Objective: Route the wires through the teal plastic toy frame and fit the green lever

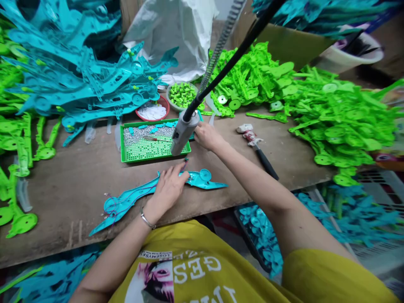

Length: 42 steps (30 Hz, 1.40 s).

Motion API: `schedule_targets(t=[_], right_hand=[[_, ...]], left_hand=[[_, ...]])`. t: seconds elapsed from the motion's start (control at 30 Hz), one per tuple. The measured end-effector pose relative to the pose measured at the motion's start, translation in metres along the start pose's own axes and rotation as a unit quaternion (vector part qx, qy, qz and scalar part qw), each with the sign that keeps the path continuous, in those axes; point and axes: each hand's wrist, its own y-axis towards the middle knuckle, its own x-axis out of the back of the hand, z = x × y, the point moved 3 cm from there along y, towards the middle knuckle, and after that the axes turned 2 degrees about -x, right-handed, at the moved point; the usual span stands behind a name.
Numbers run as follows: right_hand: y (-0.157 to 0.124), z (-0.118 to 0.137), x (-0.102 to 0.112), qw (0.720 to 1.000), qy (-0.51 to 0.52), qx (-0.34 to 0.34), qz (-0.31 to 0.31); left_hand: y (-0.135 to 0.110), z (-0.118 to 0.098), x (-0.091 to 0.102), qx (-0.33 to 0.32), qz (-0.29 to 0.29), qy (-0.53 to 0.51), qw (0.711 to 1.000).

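Observation:
A long blue plastic shell [132, 197] lies aslant on the table, with thin purple wires running along it. My left hand [170, 188] is closed over its middle, fingers bent against it. Beside those fingertips a small dark piece [186, 159] sticks up on a wire. My right hand [206, 135] is at the right end of the green tray [124, 148], its fingers curled; their tips and anything in them are hidden. Between the hands and the tray hangs a grey electric screwdriver [183, 134] on a black cable and spring. Many small screws [139, 136] fill part of the tray.
Blue shells [104, 90] are heaped at the back left, green parts [334, 113] at the right. A red basket [166, 103] of white pieces and a bowl of green pieces [183, 96] stand behind the tray. A black-handled tool [266, 162] lies at right.

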Motion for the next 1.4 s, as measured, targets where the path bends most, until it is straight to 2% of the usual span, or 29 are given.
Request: schedule_targets(t=[0.17,0.3,0.37,0.43,0.5,0.53,0.57,0.6,0.63,0.7,0.73,0.77,0.83,0.9,0.97,1.07,1.17,1.3,1.4], right_hand=[[-0.006,0.002,0.004,0.998,-0.022,-0.050,0.008],[-0.007,-0.003,0.005,0.998,0.011,-0.058,-0.002],[-0.007,-0.008,0.008,0.998,0.035,-0.053,-0.023],[-0.010,-0.011,0.014,0.996,0.054,-0.047,-0.052],[-0.019,-0.008,0.023,0.994,0.065,-0.040,-0.084],[-0.026,-0.003,0.027,0.992,0.070,-0.036,-0.100],[-0.036,0.005,0.031,0.989,0.079,-0.029,-0.118],[-0.049,0.015,0.034,0.987,0.089,-0.018,-0.134],[-0.062,0.028,0.037,0.982,0.108,0.002,-0.153],[-0.093,0.057,0.043,0.951,0.202,0.090,-0.215],[-0.106,0.071,0.043,0.941,0.220,0.129,-0.221],[-0.118,0.084,0.043,0.937,0.222,0.153,-0.222],[-0.134,0.102,0.040,0.939,0.206,0.171,-0.215],[-0.141,0.109,0.036,0.943,0.199,0.156,-0.217],[-0.144,0.110,0.032,0.943,0.214,0.113,-0.230],[-0.146,0.112,0.026,0.935,0.250,0.037,-0.247],[-0.152,0.122,0.023,0.919,0.289,0.007,-0.268],[-0.163,0.132,0.023,0.894,0.315,-0.051,-0.314],[-0.168,0.133,0.021,0.888,0.313,-0.085,-0.325]], left_hand=[[0.005,-0.001,0.006,-0.009,0.020,0.015,1.000],[0.003,0.002,0.008,-0.015,0.015,-0.030,0.999],[0.001,0.002,0.011,-0.015,-0.017,-0.071,0.997],[-0.001,0.001,0.014,0.000,-0.077,-0.132,0.988],[-0.003,-0.002,0.016,0.037,-0.142,-0.238,0.960],[-0.004,-0.004,0.016,0.067,-0.165,-0.317,0.932],[-0.003,-0.007,0.014,0.106,-0.180,-0.413,0.886],[-0.003,-0.010,0.011,0.149,-0.185,-0.519,0.821],[-0.002,-0.014,0.007,0.191,-0.183,-0.624,0.736],[0.000,-0.024,-0.001,0.251,-0.172,-0.779,0.548],[0.001,-0.029,-0.003,0.269,-0.171,-0.823,0.471],[0.001,-0.032,-0.005,0.284,-0.173,-0.848,0.413],[-0.001,-0.035,-0.007,0.316,-0.181,-0.867,0.341],[-0.004,-0.037,-0.009,0.340,-0.180,-0.874,0.298],[-0.007,-0.037,-0.011,0.346,-0.174,-0.879,0.278],[-0.010,-0.037,-0.013,0.346,-0.175,-0.877,0.285],[-0.014,-0.037,-0.013,0.360,-0.193,-0.864,0.295],[-0.018,-0.038,-0.009,0.382,-0.186,-0.858,0.288],[-0.020,-0.040,-0.005,0.385,-0.179,-0.859,0.286]])
